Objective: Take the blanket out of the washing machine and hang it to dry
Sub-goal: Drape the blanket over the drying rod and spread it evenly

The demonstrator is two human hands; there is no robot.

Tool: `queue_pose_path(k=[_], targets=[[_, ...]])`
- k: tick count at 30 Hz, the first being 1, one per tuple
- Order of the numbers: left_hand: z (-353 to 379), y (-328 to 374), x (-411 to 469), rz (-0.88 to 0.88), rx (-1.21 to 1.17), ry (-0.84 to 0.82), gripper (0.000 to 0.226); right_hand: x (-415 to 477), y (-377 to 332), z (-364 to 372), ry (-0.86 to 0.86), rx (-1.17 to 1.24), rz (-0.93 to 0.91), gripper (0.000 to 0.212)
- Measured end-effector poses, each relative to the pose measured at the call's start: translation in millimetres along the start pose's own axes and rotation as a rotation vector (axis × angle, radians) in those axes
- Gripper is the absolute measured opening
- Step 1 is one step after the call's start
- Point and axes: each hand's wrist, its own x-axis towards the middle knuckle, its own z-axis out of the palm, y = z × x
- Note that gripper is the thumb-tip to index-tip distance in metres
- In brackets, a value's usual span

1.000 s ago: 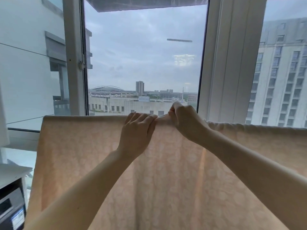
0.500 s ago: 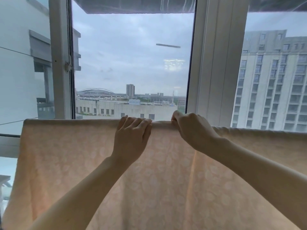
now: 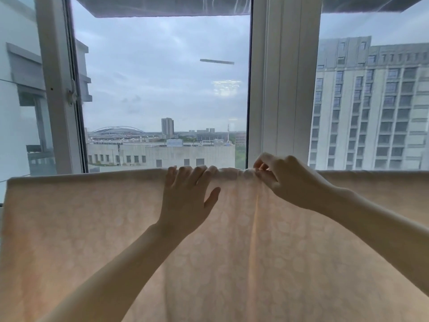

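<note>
While the blanket (image 3: 97,228) hangs across the lower frame, the left hand (image 3: 185,201) lies flat with fingers spread at its top edge; the right hand (image 3: 285,182) pinches bunched cloth.

Single head-worn view, facing forward at a window (image 3: 162,89), close behind the draped blanket (image 3: 92,228)

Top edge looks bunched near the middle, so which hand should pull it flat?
Probably the right hand: it pinches the blanket at its bunched top edge, just above the crease. The left hand lies flat against the cloth beside it, fingers straight, better placed for steadying.
</note>
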Motion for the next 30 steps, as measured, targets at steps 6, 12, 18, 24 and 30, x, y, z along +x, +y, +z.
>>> queue_pose_path(k=[6,12,18,24,30], targets=[[6,12,4,0.003,0.024,0.006,0.045,-6,-2,1,0.087,-0.076,-0.011,0.012],[5,16,6,-0.010,0.008,0.009,0.042,-1,-2,1,0.024,-0.132,0.049,0.014],[6,13,5,-0.008,-0.002,0.000,0.043,-8,9,-3,-0.008,-0.021,0.089,0.013],[5,15,5,-0.021,0.014,-0.012,0.041,-1,9,-11,0.029,-0.099,0.013,0.008],[4,9,5,0.016,0.065,-0.068,0.050,0,29,-21,0.015,-0.265,0.221,0.005]])
